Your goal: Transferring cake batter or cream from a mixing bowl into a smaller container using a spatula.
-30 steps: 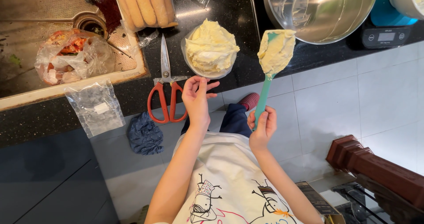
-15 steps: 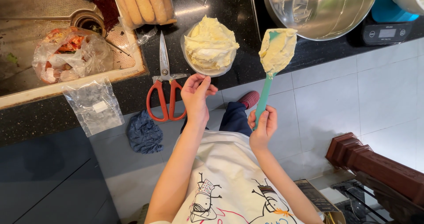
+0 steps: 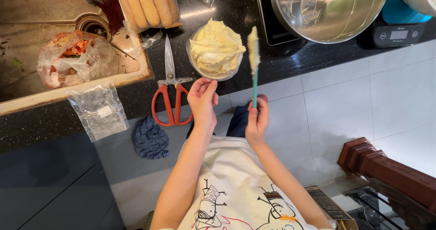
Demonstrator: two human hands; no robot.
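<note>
While the right hand grips the teal spatula upright, its cream-coated blade pointing away over the counter edge, the left hand fingertips touch the cream-filled bowl rim

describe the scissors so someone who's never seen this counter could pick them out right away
Start at the black speckled stone counter, between the steel sink and the clear bowl heaped with pale cream. The scissors with orange-red handles lie flat there, blades shut and pointing away from the person, handles at the counter's near edge beside the left hand. Nothing else nearby has long steel blades and bright loop handles.
</note>
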